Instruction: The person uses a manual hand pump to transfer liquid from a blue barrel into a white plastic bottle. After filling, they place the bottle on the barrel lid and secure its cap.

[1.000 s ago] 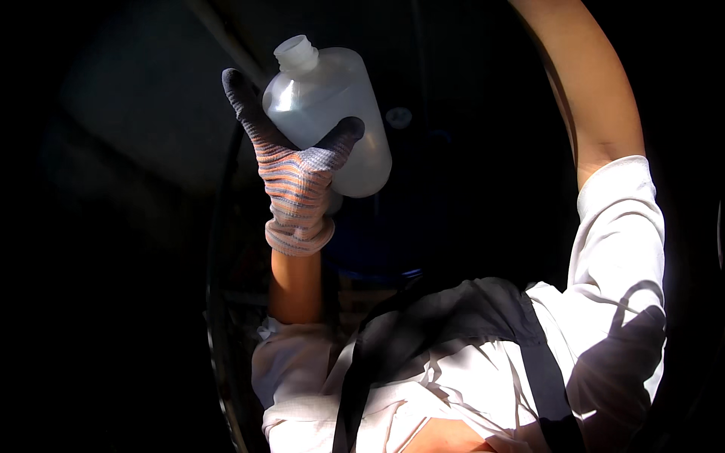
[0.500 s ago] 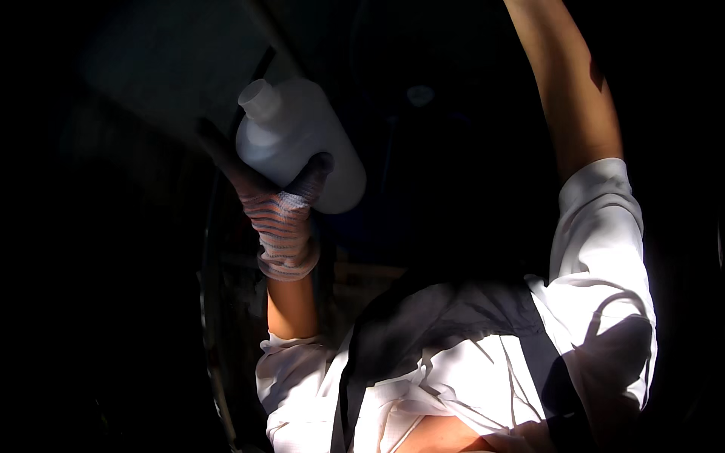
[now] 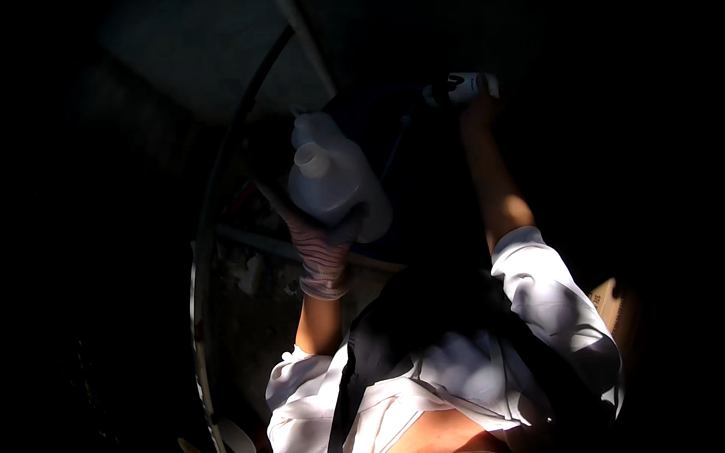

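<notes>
In a striped, dark-palmed work glove, my left hand [image 3: 325,234] grips a translucent white plastic bottle [image 3: 343,189]. The bottle is tilted, its uncapped-looking neck toward the upper left. Its thumb presses the near side and one finger stretches out along the left. Just behind the bottle shows another whitish plastic shape [image 3: 313,127], whose kind I cannot tell. Farther out on the right, my bare right hand [image 3: 483,109] holds a small white container [image 3: 467,88] with dark markings, lying sideways. Deep shadow hides most of the fingers.
A dark curved rim or hose [image 3: 226,151] runs down the left side. A pale pole [image 3: 306,45] slants in from the top. Beneath my left wrist is a light-coloured edge [image 3: 260,240]. A brown cardboard box [image 3: 606,302] stands at the right, behind my sleeve.
My right hand has come into view from beyond the upper edge, with the small white container in it. My left hand and the bottle have shifted right and slightly nearer.
</notes>
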A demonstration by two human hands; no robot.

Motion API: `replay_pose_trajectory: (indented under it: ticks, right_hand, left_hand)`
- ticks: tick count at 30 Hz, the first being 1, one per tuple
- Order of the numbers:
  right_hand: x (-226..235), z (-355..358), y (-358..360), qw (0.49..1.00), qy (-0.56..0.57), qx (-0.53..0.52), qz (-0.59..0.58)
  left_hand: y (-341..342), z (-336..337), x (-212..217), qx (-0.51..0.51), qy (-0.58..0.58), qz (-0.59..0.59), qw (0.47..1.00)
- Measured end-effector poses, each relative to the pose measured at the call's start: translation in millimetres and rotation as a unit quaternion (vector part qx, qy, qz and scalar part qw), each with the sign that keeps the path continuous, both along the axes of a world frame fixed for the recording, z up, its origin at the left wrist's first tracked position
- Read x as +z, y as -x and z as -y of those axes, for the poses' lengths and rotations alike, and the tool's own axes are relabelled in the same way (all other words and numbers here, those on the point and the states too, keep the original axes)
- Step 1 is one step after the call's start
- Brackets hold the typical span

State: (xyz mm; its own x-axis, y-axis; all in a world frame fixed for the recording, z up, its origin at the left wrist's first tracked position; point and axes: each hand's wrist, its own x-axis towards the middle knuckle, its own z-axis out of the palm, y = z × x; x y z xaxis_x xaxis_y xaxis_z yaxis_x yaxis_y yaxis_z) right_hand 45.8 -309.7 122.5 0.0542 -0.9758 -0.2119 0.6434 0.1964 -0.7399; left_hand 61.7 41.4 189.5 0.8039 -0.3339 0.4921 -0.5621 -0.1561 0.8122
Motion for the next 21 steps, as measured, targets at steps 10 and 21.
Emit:
replay_pose_trajectory:
  ticks: [10, 21]
  right_hand:
    - [-66.5, -38.0, 0.6, 0.991, -0.007, 0.043, -0.123]
    - [-83.3, -17.5, 73.7, 0.801, 0.294, 0.270, -0.446]
  left_hand:
    - [28.9, 16.2, -24.4, 0.043, -0.025, -0.012, 0.999]
    - [43.0, 15.6, -46.5, 0.087, -0.013, -0.025, 0.996]
